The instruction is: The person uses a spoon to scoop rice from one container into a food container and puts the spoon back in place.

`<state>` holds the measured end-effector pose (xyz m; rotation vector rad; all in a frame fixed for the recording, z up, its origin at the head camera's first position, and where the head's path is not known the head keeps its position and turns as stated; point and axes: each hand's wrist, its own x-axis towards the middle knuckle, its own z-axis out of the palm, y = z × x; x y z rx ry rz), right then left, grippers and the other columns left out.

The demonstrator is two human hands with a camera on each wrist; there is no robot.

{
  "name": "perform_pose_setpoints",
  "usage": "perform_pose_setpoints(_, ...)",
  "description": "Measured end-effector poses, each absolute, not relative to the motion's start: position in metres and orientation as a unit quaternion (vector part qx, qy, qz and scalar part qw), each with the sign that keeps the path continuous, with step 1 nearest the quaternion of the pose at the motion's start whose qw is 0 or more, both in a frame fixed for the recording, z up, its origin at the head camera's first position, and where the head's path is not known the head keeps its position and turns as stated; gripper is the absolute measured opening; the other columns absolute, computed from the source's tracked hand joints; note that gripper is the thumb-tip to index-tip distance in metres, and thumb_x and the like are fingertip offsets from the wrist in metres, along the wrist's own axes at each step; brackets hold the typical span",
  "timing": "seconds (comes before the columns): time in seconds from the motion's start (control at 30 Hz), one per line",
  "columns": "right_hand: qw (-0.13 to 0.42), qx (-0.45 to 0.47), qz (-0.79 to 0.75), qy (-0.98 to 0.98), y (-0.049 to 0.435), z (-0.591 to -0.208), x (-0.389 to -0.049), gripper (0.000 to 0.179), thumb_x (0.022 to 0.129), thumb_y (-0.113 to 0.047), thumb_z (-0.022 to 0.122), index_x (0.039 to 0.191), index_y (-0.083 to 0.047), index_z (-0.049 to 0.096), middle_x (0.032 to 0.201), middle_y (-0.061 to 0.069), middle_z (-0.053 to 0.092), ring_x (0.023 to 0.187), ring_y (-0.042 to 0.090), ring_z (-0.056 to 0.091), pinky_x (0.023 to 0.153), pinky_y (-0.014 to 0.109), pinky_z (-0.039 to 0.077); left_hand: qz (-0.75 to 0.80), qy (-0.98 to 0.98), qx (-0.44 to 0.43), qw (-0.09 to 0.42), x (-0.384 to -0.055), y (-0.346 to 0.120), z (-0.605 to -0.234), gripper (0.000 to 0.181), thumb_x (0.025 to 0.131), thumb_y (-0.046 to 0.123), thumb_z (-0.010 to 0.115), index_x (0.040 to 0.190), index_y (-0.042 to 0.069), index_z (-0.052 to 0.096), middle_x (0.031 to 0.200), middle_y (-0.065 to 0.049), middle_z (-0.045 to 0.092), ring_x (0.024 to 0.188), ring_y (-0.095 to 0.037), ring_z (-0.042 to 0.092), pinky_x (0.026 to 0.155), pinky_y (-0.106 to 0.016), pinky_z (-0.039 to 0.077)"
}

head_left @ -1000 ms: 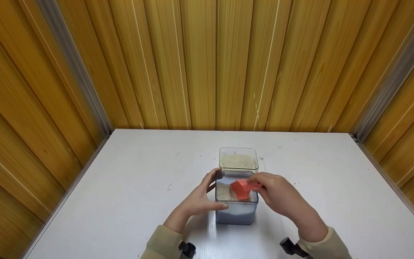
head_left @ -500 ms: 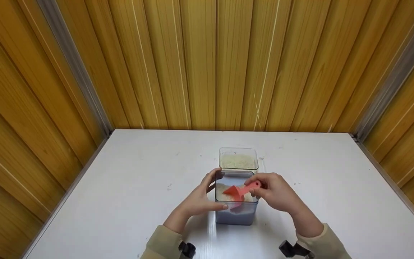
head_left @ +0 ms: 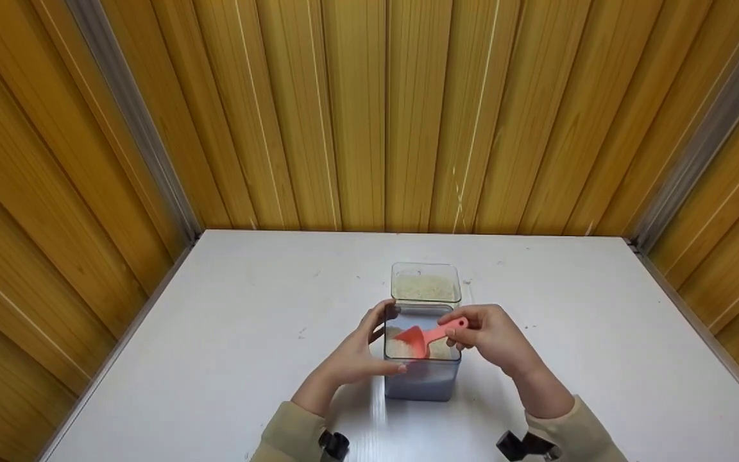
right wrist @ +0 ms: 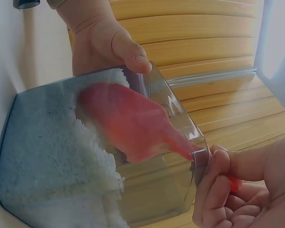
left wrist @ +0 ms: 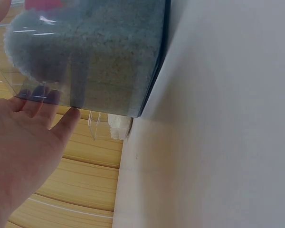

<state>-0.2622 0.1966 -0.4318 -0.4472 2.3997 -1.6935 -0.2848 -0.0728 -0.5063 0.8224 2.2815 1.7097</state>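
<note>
A clear, blue-tinted plastic container [head_left: 421, 385] of white rice stands on the table. My left hand [head_left: 353, 360] grips its left side, thumb across the front wall and fingers toward the back. In the right wrist view, the left thumb lies near the rim. My right hand [head_left: 496, 337] pinches the handle of a red scoop [head_left: 416, 340] over the container's right rim. The scoop's bowl is inside the container, tilted to the left, beside rice [head_left: 399, 349] at its mouth. Through the wall, the right wrist view shows the bowl against the rice slope [right wrist: 92, 156].
A second clear container [head_left: 394, 277], also with pale grains, stands directly behind the first. Both are on a white table [head_left: 267, 308], enclosed by yellow wood-pattern walls [head_left: 356, 115] at the back and sides.
The scoop has turned from bowl-down to lying across the rice, its handle end swinging up into view. The right hand has shifted slightly with it. Left hand and both containers have stayed put.
</note>
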Motion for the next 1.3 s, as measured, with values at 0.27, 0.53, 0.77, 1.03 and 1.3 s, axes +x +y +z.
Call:
perform_pose_setpoints(0.27,0.100,-0.143,-0.586,0.791,0.202,-0.432,-0.267,0.032,0.097,-0.005,0.067,0.121,0.016,0.066,0.077,-0.002,0.072,0.068,0.004,0.063,0.067,0.017,0.059,0.574,0.764,0.281,0.087,-0.285,-0.074,-0.506,0.111,0.078,0.029,0.089,0.164,0.019,0.020,0.165,-0.003,0.032,0.156,-0.021,0.029,0.131,-0.043,0.029)
perform_pose_setpoints(0.53,0.122,-0.149,-0.606,0.772,0.215,-0.437,-0.279,0.035,0.098,-0.005,0.066,0.124,0.018,0.063,0.076,-0.006,0.070,0.068,0.002,0.060,0.068,0.015,0.058,0.575,0.765,0.277,0.088,-0.285,-0.073,-0.506,0.111,0.078,0.030,0.089,0.164,0.017,0.020,0.165,-0.004,0.033,0.156,-0.023,0.030,0.130,-0.045,0.031)
perform_pose_setpoints(0.77,0.160,-0.157,-0.634,0.740,0.227,-0.449,-0.293,0.034,0.098,-0.007,0.065,0.125,0.015,0.064,0.080,-0.009,0.071,0.072,0.002,0.062,0.067,0.014,0.056,0.578,0.762,0.278,0.090,-0.284,-0.073,-0.505,0.111,0.078,0.030,0.089,0.163,0.016,0.020,0.164,-0.004,0.034,0.155,-0.024,0.031,0.130,-0.047,0.031)
perform_pose_setpoints(1.03,0.215,-0.173,-0.691,0.669,0.237,-0.456,-0.303,0.022,0.100,-0.003,0.062,0.119,-0.001,0.073,0.086,-0.006,0.073,0.076,0.001,0.065,0.074,0.013,0.059,0.577,0.764,0.274,0.092,-0.284,-0.073,-0.506,0.111,0.077,0.029,0.090,0.163,0.017,0.020,0.165,-0.005,0.033,0.156,-0.027,0.031,0.129,-0.049,0.032)
perform_pose_setpoints(1.3,0.255,-0.195,-0.731,0.603,0.245,-0.465,-0.310,0.028,0.103,0.001,0.054,0.114,-0.012,0.075,0.089,-0.005,0.075,0.079,-0.001,0.068,0.074,0.010,0.058,0.576,0.765,0.275,0.090,-0.284,-0.073,-0.505,0.110,0.078,0.026,0.089,0.163,0.017,0.020,0.165,-0.003,0.034,0.156,-0.022,0.030,0.131,-0.044,0.029)
